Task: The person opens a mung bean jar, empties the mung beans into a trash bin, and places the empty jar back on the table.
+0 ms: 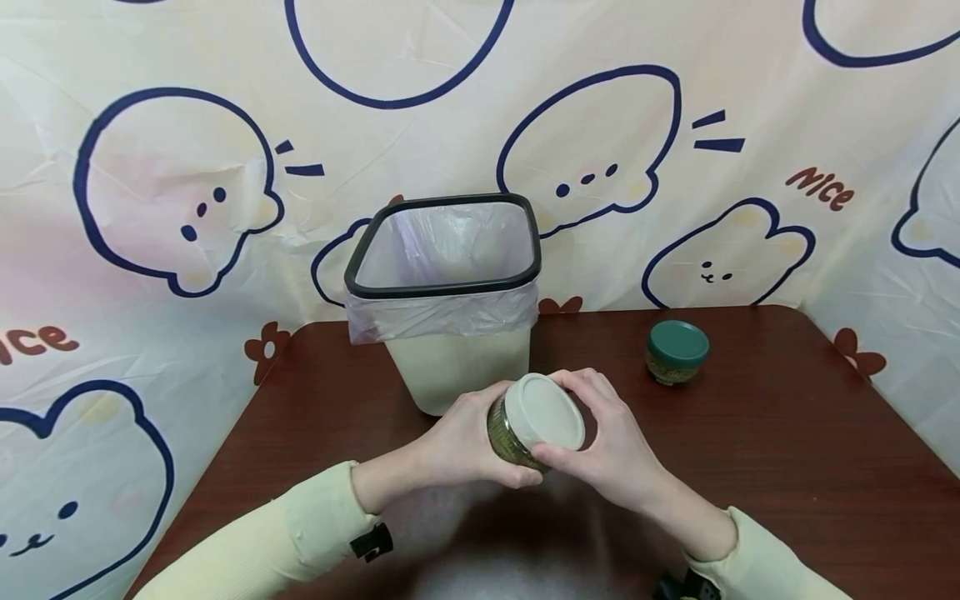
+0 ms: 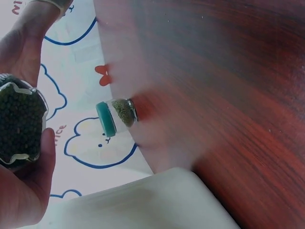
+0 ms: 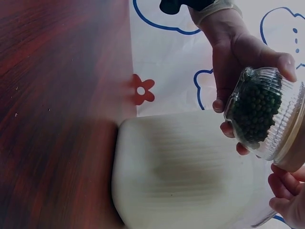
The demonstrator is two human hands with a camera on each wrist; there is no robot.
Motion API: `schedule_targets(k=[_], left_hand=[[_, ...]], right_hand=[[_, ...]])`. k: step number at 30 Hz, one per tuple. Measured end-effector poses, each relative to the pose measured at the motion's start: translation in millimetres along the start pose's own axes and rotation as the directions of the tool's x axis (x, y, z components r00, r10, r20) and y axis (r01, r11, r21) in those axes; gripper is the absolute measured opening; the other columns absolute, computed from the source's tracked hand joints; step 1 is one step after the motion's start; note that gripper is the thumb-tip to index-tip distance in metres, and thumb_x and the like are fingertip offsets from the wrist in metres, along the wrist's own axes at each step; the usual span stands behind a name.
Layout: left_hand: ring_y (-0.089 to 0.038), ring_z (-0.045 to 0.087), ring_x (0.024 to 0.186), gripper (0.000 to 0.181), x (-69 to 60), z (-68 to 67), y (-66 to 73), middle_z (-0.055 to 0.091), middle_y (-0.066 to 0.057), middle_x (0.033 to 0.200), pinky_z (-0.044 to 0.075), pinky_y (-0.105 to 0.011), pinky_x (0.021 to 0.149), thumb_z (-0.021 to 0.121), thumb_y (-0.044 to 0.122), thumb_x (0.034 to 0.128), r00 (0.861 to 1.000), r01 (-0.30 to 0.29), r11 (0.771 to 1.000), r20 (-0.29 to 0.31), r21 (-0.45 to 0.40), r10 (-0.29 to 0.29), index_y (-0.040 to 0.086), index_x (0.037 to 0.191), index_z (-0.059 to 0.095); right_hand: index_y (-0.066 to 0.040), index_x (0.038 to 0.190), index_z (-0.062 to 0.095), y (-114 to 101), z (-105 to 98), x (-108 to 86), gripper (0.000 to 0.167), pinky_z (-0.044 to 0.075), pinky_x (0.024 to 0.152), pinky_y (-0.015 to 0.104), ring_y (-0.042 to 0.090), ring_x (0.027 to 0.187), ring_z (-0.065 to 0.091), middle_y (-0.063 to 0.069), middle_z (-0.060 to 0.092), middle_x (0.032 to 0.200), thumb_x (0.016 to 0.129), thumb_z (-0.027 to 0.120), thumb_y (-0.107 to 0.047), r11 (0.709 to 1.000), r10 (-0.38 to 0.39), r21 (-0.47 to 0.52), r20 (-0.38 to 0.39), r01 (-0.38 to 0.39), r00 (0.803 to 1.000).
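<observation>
A clear ribbed glass jar (image 3: 257, 107) with small dark green beans in it is held up above the table, tilted. My left hand (image 1: 467, 440) grips the jar's glass body, its fingers and thumb curled round the side. On the jar sits a pale, off-white lid (image 1: 545, 412). My right hand (image 1: 611, 442) holds this lid by its rim, thumb at the near edge and fingers at the far edge. In the left wrist view the jar's base faces the camera, with the beans (image 2: 20, 124) showing through it.
A cream bin (image 1: 465, 367) with a dark rim and a translucent liner (image 1: 450, 312) stands just behind my hands. Farther right on the brown table (image 1: 750, 433) is a second jar (image 1: 675, 354) with a green lid. A patterned cloth (image 1: 420, 150) hangs behind.
</observation>
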State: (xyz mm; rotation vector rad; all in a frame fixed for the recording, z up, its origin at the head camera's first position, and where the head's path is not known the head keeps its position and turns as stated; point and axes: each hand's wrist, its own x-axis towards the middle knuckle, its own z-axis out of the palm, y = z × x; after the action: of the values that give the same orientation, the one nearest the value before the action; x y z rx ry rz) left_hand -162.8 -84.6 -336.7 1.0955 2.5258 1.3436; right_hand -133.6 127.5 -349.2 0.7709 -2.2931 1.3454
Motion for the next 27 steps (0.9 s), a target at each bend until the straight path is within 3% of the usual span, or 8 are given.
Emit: schedule_targets(k=[8,12,15,21,27], left_hand=[[-0.008,0.061,0.091,0.07,1.3,-3.4,0.7,0.064,0.01,0.1,0.05,-0.028,0.08,0.088,0.027,0.0608,0.996,-0.012,0.998,0.092,-0.057,0.018,0.014,0.122,0.057],[-0.011,0.06,0.094,0.065,1.3,-5.7,1.3,0.064,0.008,0.102,0.05,-0.029,0.082,0.088,0.022,0.064,0.983,-0.011,0.987,0.177,-0.159,0.04,0.015,0.121,0.057],[-0.011,0.06,0.097,0.066,-0.4,-5.2,3.7,0.064,0.008,0.105,0.049,-0.03,0.085,0.088,0.022,0.0652,0.979,-0.002,0.98,0.201,-0.198,0.042,0.015,0.123,0.056],[-0.009,0.06,0.097,0.073,-0.9,-2.7,7.5,0.063,0.01,0.106,0.049,-0.029,0.085,0.088,0.024,0.0635,0.992,0.016,0.994,0.127,-0.111,-0.002,0.015,0.127,0.053],[-0.007,0.058,0.095,0.083,-0.1,-0.7,7.8,0.061,0.009,0.108,0.049,-0.028,0.081,0.089,0.032,0.0612,0.998,0.056,0.996,0.034,0.062,-0.058,0.015,0.132,0.049]], right_hand=[[-0.017,0.128,0.057,0.6,-5.7,-0.9,0.067,0.046,0.083,0.034,0.016,0.108,0.048,-0.006,0.054,0.118,0.069,0.087,-0.022,0.998,-0.057,0.039,0.062,0.054,0.996],[-0.014,0.131,0.055,2.5,-11.4,-0.7,0.072,0.045,0.085,0.033,0.016,0.11,0.047,-0.004,0.053,0.121,0.068,0.088,-0.026,0.992,-0.111,0.066,0.11,0.104,0.988],[-0.014,0.133,0.054,3.4,-15.4,-0.4,0.075,0.045,0.087,0.035,0.017,0.111,0.046,-0.003,0.053,0.123,0.069,0.087,-0.033,0.987,-0.141,0.092,0.144,0.129,0.98],[-0.013,0.139,0.05,6.1,-16.1,-1.1,0.079,0.043,0.091,0.033,0.018,0.118,0.044,-0.002,0.051,0.13,0.071,0.086,-0.029,0.988,-0.125,0.106,0.153,0.11,0.98],[-0.018,0.143,0.048,2.9,-11.4,-3.4,0.079,0.047,0.088,0.038,0.016,0.119,0.044,-0.003,0.051,0.133,0.072,0.085,-0.022,0.999,-0.035,-0.004,0.101,0.036,0.994]])
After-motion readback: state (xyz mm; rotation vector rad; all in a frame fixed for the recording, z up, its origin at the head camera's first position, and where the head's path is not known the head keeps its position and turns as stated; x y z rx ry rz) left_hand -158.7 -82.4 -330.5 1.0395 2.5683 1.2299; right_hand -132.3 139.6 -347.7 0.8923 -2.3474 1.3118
